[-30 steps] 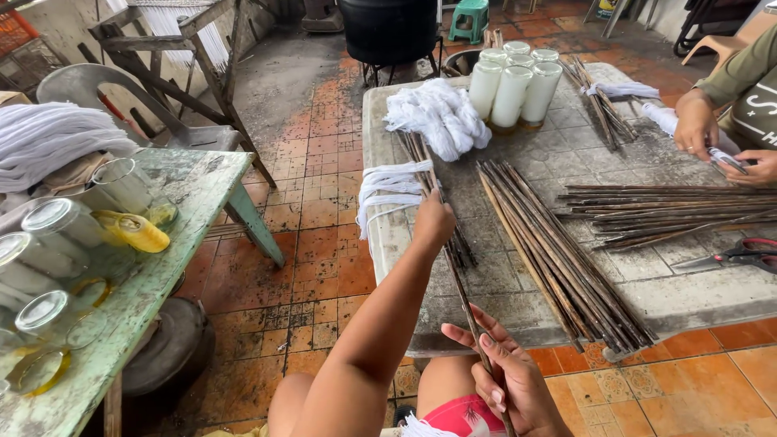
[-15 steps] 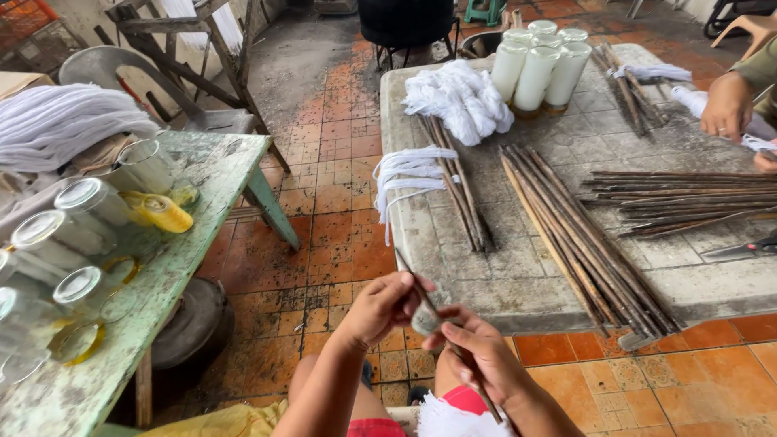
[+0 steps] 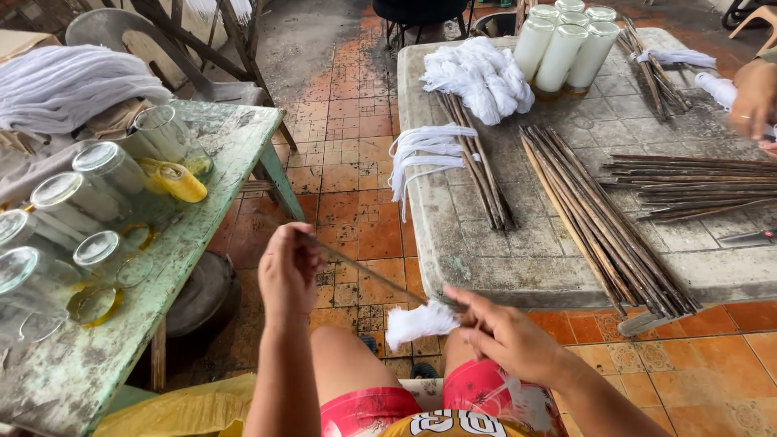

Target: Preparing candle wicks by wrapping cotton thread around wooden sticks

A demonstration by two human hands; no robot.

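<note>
I hold a thin dark stick [image 3: 364, 273] level across my lap, above my knees, so both ends stay within reach. My left hand [image 3: 287, 275] is closed around its far end to steady it; my right hand [image 3: 506, 336] pinches the near end with the fingers partly spread, right where a tuft of white string [image 3: 417, 322] hangs off the stick — that is where the fine work sits, so that hand stays loose. Ahead, the stone table [image 3: 526, 267] carries more sticks in bundles [image 3: 603, 226], laid flat and parallel for easy picking, plus white string hanks [image 3: 477, 77] and tall white candles [image 3: 566, 48]. Another person's hand [image 3: 753, 97] works at the far corner. To my left, upturned glass jars [image 3: 81, 202] crowd a green table [image 3: 202, 243].
</note>
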